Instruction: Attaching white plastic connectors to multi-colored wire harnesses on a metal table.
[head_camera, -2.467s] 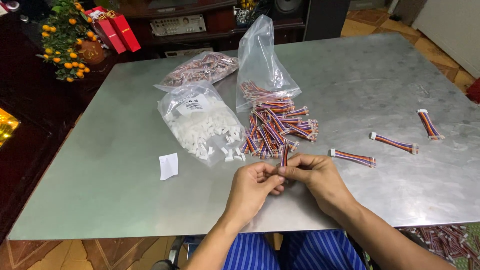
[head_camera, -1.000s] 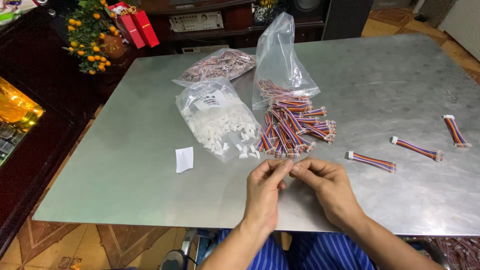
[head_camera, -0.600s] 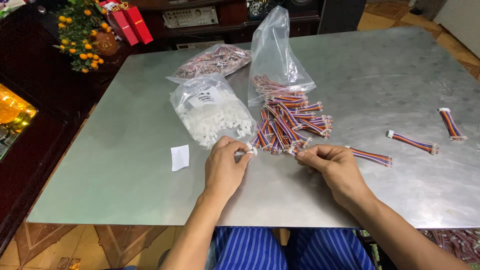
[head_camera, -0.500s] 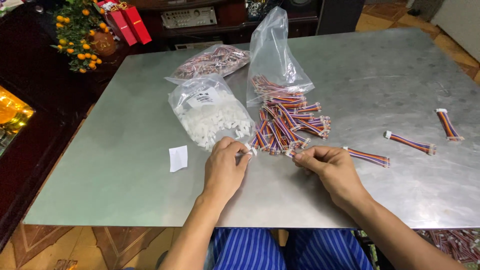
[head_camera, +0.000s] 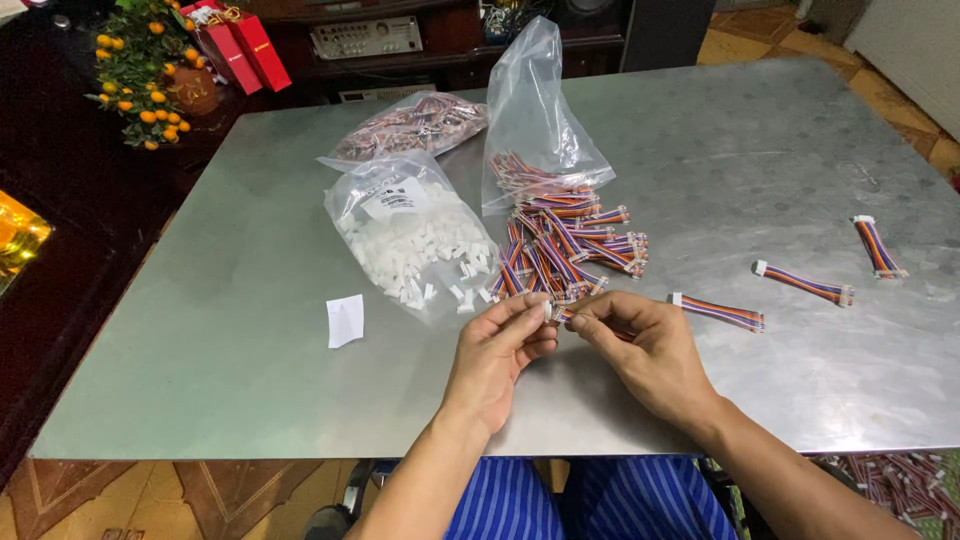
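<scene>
Striped wire lead (head_camera: 566, 313) and small white connector (head_camera: 548, 311) are held together just above the near part of the metal counter (head_camera: 250, 340); the connector is pinched in the left hand (head_camera: 497, 352), fingers narrowed on it; the lead is gripped by the right hand (head_camera: 650, 355), fingers closed around it; a pile of leads (head_camera: 565, 250) and a bag of white connectors (head_camera: 410, 240) lie just beyond; three finished leads (head_camera: 718, 311) are spread to the right.

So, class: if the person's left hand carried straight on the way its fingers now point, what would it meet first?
The left hand points up and right, away from the person. First would likely be the loose pile of multicoloured ribbon cables, just beyond its fingertips; depth is uncertain.
</scene>
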